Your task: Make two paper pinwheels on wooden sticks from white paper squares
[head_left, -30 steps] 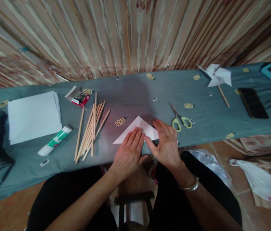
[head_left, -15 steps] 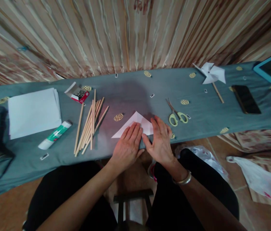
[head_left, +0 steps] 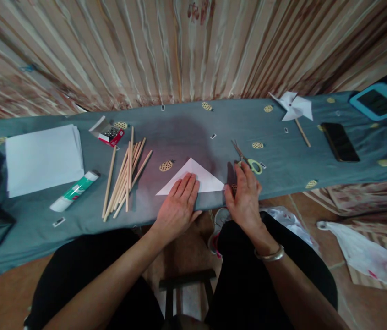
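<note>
Resting palm-down, the left hand [head_left: 177, 201] is laid across a white paper sheet folded into a wide triangle [head_left: 209, 180], its four fingers straight and set close together, its thumb spread aside; the paper is pinned flat beneath the fingers. The right hand [head_left: 246, 199], with a silver-coloured bangle [head_left: 270, 254] worn at its wrist, is held partly open, the thumb parted from lightly bent fingers. Its thumb tip is placed at the triangle's right corner, and its fingertips are set over the near loop of steel scissors with pale green handles [head_left: 244, 157]; whether either is touched cannot be told.

The triangle is positioned near the front edge of a grey-green cloth printed with yellow pineapples [head_left: 234, 119], between the scissors and a loose heap of slim pale wooden sticks [head_left: 128, 172]. At left are seen a stack of white paper sheets [head_left: 44, 160], a white-and-green cylindrical tube [head_left: 76, 189] and an open red-and-white box of small dark pieces [head_left: 112, 134]. At right, a white paper pinwheel on a wooden stick [head_left: 295, 107] is laid near a black phone [head_left: 340, 142] and a blue-framed device with a dark screen [head_left: 378, 101].
</note>
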`<state>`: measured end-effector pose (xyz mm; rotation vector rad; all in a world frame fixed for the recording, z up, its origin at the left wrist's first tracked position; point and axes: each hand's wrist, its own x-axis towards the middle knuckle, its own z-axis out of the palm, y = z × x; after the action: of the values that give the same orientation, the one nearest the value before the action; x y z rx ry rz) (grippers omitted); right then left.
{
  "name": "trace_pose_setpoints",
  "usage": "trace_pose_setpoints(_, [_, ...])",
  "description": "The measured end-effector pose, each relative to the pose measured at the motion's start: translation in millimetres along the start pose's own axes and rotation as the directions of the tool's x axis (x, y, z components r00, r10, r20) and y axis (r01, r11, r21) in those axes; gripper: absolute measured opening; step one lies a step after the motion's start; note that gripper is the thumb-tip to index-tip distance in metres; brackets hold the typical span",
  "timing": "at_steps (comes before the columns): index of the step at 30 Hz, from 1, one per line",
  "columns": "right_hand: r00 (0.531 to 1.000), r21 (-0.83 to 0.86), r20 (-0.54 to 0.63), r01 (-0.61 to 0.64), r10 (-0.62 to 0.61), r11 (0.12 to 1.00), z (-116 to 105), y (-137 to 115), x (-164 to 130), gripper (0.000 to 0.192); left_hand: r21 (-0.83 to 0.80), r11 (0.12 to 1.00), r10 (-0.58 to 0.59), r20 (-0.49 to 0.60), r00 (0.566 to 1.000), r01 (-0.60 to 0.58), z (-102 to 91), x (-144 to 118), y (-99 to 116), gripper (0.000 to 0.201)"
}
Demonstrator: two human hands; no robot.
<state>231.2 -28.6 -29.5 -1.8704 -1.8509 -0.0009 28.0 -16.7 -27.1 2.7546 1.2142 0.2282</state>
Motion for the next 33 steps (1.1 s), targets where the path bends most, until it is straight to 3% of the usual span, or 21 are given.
trace_pose_setpoints(4, [0.992,-0.028,-0.021,0.122,-0.123,0.992,-8,1,1,0.052,0.007,1.0,-0.008,0.017,1.0,0.007,-1.3,1,1,0.073])
trace_pose_setpoints(7, [0.948,0.034,0.004,0.319,-0.319,0.947,-8,-13,0,0.043,0.022,1.0,-0.008,0.035,0.999,0.007,-1.7,0,1,0.074])
trace_pose_setpoints(10, [0.913,0.069,0.035,0.404,-0.407,0.912,-5,-26,-2,0.034,0.034,0.999,-0.01,0.041,0.999,0.009,-1.1,0,1,0.074])
trace_pose_setpoints(14, [0.883,0.131,0.128,0.437,-0.452,0.89,0,-34,-7,0.035,0.037,0.999,0.001,0.028,1.0,-0.002,0.0,1,1,0.07])
trace_pose_setpoints(18, [0.883,0.103,0.123,0.442,-0.453,0.891,1,-35,-11,0.034,0.023,1.0,0.001,0.025,1.0,-0.002,0.2,-4,-1,0.068])
trace_pose_setpoints(28, [0.871,0.115,0.122,0.465,-0.477,0.878,2,-31,-11,0.032,0.086,0.982,-0.174,0.026,0.984,0.171,-8.7,-62,-24,0.071])
trace_pose_setpoints(33, [0.873,0.12,0.116,0.462,-0.475,0.879,1,-34,-9,0.033,0.098,0.974,-0.203,-0.018,0.979,0.204,-11.2,-73,-24,0.07])
